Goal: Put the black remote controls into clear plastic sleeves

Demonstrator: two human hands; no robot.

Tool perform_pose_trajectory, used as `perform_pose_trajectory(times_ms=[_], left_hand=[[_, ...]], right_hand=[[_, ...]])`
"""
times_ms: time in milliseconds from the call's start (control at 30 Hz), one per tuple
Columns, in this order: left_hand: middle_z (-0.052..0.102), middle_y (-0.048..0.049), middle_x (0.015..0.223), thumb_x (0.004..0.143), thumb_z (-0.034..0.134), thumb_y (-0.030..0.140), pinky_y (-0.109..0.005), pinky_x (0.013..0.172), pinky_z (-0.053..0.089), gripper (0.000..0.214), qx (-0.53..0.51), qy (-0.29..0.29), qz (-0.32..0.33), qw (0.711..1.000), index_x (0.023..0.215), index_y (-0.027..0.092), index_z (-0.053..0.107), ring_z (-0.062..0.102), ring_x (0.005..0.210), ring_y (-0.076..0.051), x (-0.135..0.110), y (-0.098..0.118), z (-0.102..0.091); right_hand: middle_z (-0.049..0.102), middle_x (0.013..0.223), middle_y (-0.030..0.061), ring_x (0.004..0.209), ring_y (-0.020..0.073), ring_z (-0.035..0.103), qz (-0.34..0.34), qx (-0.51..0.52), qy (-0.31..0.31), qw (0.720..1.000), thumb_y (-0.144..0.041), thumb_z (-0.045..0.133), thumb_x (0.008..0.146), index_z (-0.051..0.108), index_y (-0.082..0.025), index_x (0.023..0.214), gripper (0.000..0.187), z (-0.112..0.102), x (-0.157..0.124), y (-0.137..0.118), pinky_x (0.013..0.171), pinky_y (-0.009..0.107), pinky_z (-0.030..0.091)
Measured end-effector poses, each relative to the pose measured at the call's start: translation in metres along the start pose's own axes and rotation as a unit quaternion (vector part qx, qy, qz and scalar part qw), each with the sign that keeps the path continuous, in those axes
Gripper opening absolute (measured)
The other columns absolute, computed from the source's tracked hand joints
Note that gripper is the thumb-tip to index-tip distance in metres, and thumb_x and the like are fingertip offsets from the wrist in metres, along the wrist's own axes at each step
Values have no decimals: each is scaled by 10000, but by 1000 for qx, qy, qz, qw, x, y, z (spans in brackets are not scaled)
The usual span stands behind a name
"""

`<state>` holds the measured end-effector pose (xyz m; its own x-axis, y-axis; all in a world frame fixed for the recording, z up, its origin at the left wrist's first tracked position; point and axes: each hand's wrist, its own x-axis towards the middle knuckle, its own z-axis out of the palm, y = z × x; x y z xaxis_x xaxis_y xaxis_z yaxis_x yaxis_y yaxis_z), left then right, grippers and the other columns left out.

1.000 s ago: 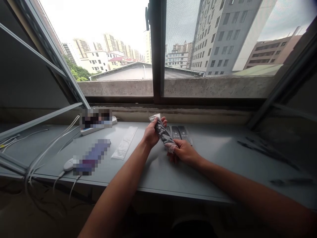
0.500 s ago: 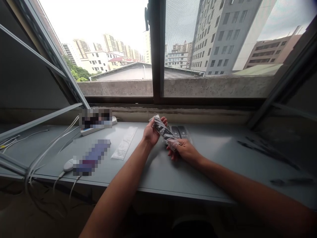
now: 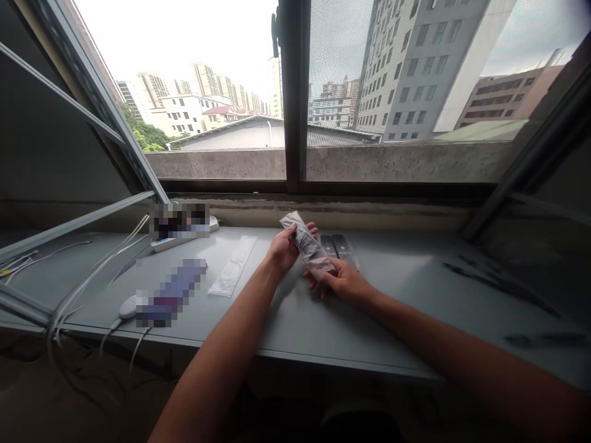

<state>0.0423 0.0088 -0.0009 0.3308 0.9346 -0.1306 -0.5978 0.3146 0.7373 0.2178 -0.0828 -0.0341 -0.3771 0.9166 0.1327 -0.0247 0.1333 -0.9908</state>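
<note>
The wrapped remote [image 3: 310, 245] was located at the centre of the frame, held above the table [image 3: 406, 314] and tilted from upper left to lower right. The left hand [image 3: 282, 249] gripped its upper end, thumb on top and fingers beneath; the right hand [image 3: 345, 280] was clamped on its lower end, thumb over the clear wrap. Glare on the wrap (a pale, creased film) veiled most of the remote's face. Two dark remotes [image 3: 342, 245] lay side by side just beyond the right hand, right of centre. A flat clear sleeve [image 3: 232, 267] lay left of centre, apart from the left hand. A power strip [image 3: 162, 245] and a white plug [image 3: 128, 307] occupied the left of the frame; thin dark items [image 3: 503, 286], blurred, lay at the right.
</note>
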Motion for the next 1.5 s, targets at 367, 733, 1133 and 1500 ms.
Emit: perform_pose_trajectory(times_ms=[367, 733, 1133, 1500], left_hand=[[766, -211, 1376, 1098, 511, 252, -396, 1140, 567, 377, -6, -36, 46, 998, 1346, 83, 739, 757, 1269, -291, -3, 1, 0], [721, -205, 1467, 1010, 645, 182, -499, 1221, 523, 251, 37, -125, 64, 989, 1221, 108, 758, 712, 1351, -342, -9, -8, 5], [817, -212, 1217, 1057, 628, 427, -313, 767, 644, 373, 107, -38, 54, 992, 1113, 96, 792, 808, 976, -270, 2, -3, -4], [648, -12, 682, 824, 913, 457, -258, 518, 411, 369, 174, -3, 69, 982, 847, 147, 712, 538, 524, -117, 11, -7, -18]], right_hand=[[802, 1238, 231, 1014, 331, 827, 75, 199, -71, 974, -707, 722, 973, 757, -121, 1241, 646, -3, 3, 2, 693, 386, 713], [849, 968, 213, 699, 253, 835, 158, 163, -70, 971, -565, 749, 1032, 782, -50, 1098, 520, -3, 1, -3, 592, 312, 677], [854, 1119, 199, 894, 262, 859, 121, 106, -128, 979, -619, 855, 924, 828, -90, 1195, 595, -1, -3, 0, 718, 324, 694], [828, 1291, 126, 1002, 235, 832, -4, -4, -170, 985, -561, 773, 1010, 805, -239, 1381, 492, 3, -10, 8, 607, 232, 628]])
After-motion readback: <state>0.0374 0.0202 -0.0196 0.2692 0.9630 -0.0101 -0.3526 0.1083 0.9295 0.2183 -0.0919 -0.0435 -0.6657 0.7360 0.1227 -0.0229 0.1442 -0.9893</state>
